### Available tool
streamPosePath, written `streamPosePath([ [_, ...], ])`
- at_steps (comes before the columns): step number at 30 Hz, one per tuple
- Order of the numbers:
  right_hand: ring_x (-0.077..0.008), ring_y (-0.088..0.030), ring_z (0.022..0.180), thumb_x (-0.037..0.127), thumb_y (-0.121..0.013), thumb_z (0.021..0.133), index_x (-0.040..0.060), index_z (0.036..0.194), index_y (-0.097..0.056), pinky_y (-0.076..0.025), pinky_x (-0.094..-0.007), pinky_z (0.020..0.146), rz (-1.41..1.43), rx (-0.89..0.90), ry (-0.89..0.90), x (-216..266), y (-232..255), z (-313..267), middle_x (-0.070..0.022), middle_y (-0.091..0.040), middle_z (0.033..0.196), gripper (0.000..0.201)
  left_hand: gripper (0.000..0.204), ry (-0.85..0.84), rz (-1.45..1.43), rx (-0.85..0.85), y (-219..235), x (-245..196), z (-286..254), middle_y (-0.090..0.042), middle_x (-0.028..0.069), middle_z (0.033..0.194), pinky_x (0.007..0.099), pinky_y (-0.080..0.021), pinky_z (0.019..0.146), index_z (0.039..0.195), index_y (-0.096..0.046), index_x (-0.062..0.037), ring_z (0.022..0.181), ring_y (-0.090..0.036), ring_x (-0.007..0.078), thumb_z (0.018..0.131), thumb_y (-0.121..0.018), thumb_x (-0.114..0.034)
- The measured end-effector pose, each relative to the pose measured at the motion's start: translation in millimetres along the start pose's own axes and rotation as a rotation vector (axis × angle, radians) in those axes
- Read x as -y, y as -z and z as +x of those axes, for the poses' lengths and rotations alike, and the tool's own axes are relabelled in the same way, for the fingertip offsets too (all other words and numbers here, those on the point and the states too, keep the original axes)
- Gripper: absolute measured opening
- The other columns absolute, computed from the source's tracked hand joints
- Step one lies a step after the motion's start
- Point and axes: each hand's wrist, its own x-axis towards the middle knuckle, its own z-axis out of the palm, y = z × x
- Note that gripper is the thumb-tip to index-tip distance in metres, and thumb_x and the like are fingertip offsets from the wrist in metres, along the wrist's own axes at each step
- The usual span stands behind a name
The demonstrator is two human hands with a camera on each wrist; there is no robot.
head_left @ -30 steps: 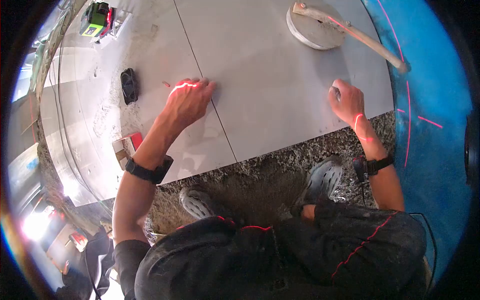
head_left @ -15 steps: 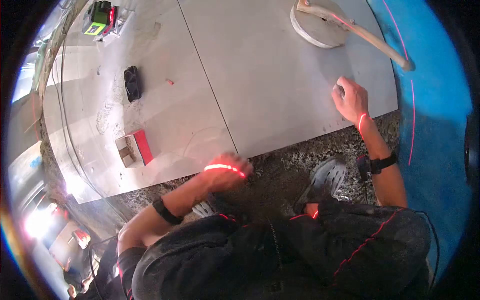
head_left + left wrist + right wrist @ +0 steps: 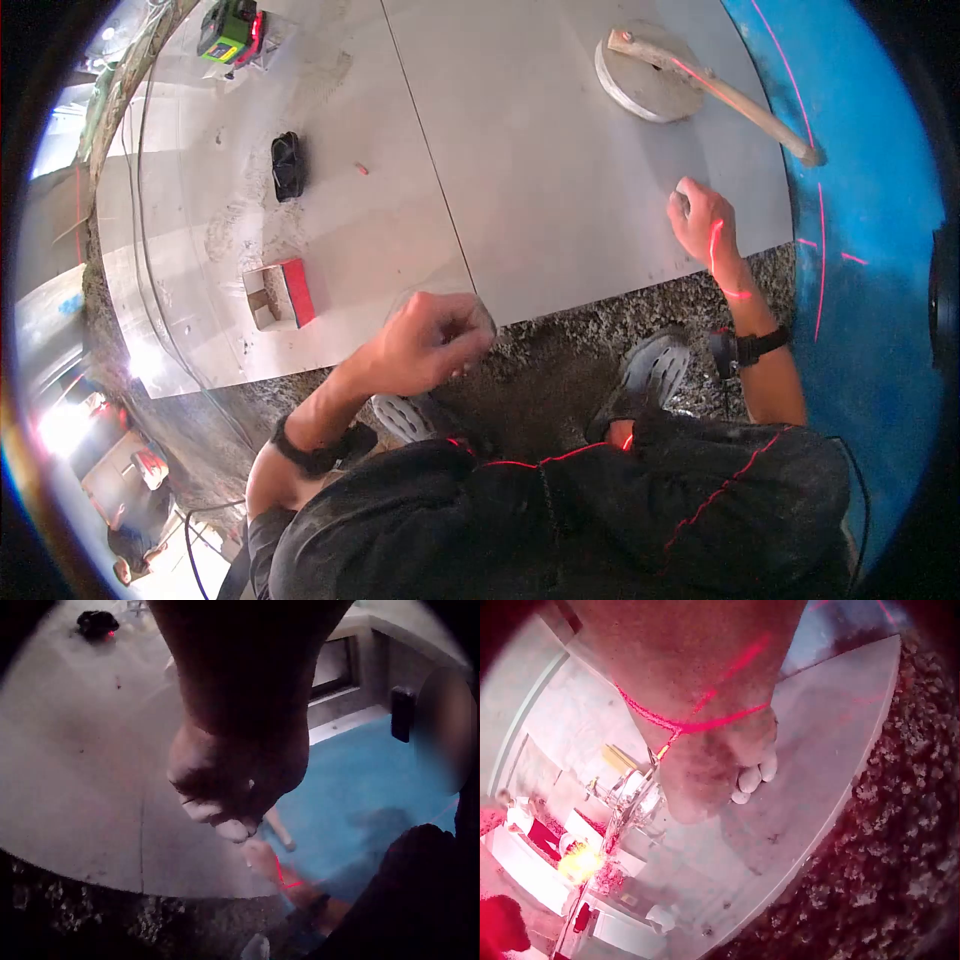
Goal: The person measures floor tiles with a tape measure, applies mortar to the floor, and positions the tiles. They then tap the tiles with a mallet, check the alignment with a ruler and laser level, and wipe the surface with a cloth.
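My left hand (image 3: 425, 345) is curled above the near edge of the large pale tiles (image 3: 540, 160), close to the dark seam. The left wrist view shows this hand (image 3: 232, 780) with its fingers bent inward and no held object visible. At the right, my right hand (image 3: 706, 225) is curled over the tile near its front edge. Its fingertips (image 3: 756, 778) are folded toward the palm in the right wrist view, where I see nothing held. Beyond it lies a round pale disc (image 3: 650, 95) with a wooden handle (image 3: 750, 110) across it.
A green laser tool (image 3: 230, 32), black object (image 3: 288, 166), small red piece (image 3: 362, 169) and open red-sided box (image 3: 280, 295) are on the left tile. Rough mortar (image 3: 570, 320) borders the front; a blue surface (image 3: 870, 210) lies right. Cables run along the left.
My left hand has moved from the tile seam down toward me, to the near edge, and turned so its curled fingers show. The right hand has stayed in nearly the same place.
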Motion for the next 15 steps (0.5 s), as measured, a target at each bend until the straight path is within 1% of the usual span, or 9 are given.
streamPosePath([
  [1,-0.0428,-0.064,0.075,0.021,-0.063,0.089,0.0053,0.086,-0.058,-0.05,-0.0508,0.065,0.019,-0.03,0.047,1,2,0,-0.0186,-0.065,0.079,0.017,0.017,0.009,-0.01,0.012,1,-1,-6,-0.063,0.0019,0.071,0.0275,-0.05,0.059,0.088,-0.065,0.0014,0.066,-0.061,0.0097,0.097,-0.061,-0.012],
  [3,-0.0428,-0.064,0.075,0.021,-0.063,0.09,0.0051,0.087,-0.058,-0.05,-0.0505,0.065,0.043,-0.054,0.094,1,-1,-6,-0.0191,-0.065,0.078,0.017,0.014,0.0,-0.316,0.417,5,-1,-17,-0.063,0.0022,0.069,0.029,-0.051,0.059,0.089,-0.066,0.0006,0.065,-0.064,0.0112,0.095,-0.064,-0.012],
  [5,-0.0427,-0.064,0.074,0.021,-0.063,0.09,0.0043,0.086,-0.058,-0.05,-0.0494,0.063,0.008,-0.089,0.1,4,-1,-6,-0.0199,-0.065,0.076,0.018,0.013,0.152,-0.397,0.592,-20,66,-14,-0.062,0.0054,0.066,0.0336,-0.052,0.059,0.09,-0.066,-0.0005,0.065,-0.065,0.0143,0.09,-0.069,-0.013],
  [7,-0.0428,-0.064,0.073,0.021,-0.064,0.09,0.0034,0.083,-0.057,-0.05,-0.0492,0.063,-0.03,-0.061,0.072,9,7,6,-0.0199,-0.065,0.077,0.02,0.016,0.116,1.223,0.734,-26,66,0,-0.062,0.0113,0.065,0.0394,-0.053,0.06,0.088,-0.067,-0.0009,0.064,-0.067,0.0209,0.086,-0.072,-0.016],
  [8,-0.0429,-0.064,0.073,0.021,-0.064,0.09,0.0026,0.081,-0.057,-0.05,-0.0491,0.063,-0.056,0.024,0.015,15,7,-6,-0.0198,-0.065,0.077,0.022,0.018,-0.039,0.959,0.34,-20,66,-16,-0.065,0.0166,0.068,0.0425,-0.054,0.063,0.087,-0.069,-0.0003,0.066,-0.068,0.0275,0.084,-0.072,-0.018],
  [9,-0.0429,-0.064,0.073,0.021,-0.064,0.09,0.0026,0.081,-0.057,-0.05,-0.0491,0.063,-0.062,0.045,-0.004,24,12,-18,-0.0198,-0.065,0.077,0.022,0.018,-0.041,0.944,0.365,-13,46,-12,-0.065,0.0166,0.068,0.0425,-0.054,0.063,0.087,-0.069,-0.0003,0.066,-0.068,0.0275,0.084,-0.072,-0.018],
  [11,-0.0422,-0.065,0.075,0.022,-0.064,0.09,0.0011,0.078,-0.059,-0.051,-0.0478,0.066,0.032,0.138,0.083,59,24,-13,-0.0198,-0.066,0.078,0.025,0.018,0.028,0.224,0.12,-4,24,-4,-0.066,0.018,0.07,0.042,-0.055,0.065,0.088,-0.069,0.0,0.067,-0.069,0.0274,0.086,-0.068,-0.018],
  [13,-0.0401,-0.066,0.078,0.024,-0.065,0.09,0.0003,0.081,-0.064,-0.052,-0.045,0.069,0.408,0.182,0.272,96,29,-22,-0.02,-0.067,0.079,0.026,0.017,0.058,0.261,-0.009,-4,30,6,-0.066,0.0161,0.071,0.0401,-0.055,0.064,0.089,-0.068,0.0007,0.067,-0.069,0.024,0.089,-0.066,-0.017],
  [15,-0.0342,-0.068,0.08,0.03,-0.067,0.092,0.0,0.093,-0.068,-0.053,-0.042,0.072,0.742,0.488,0.303,130,26,-37,-0.0189,-0.067,0.078,0.03,0.017,0.114,0.278,-0.106,-16,38,11,-0.066,0.0143,0.071,0.0382,-0.055,0.064,0.091,-0.067,0.0014,0.067,-0.069,0.0207,0.092,-0.064,-0.015],
])
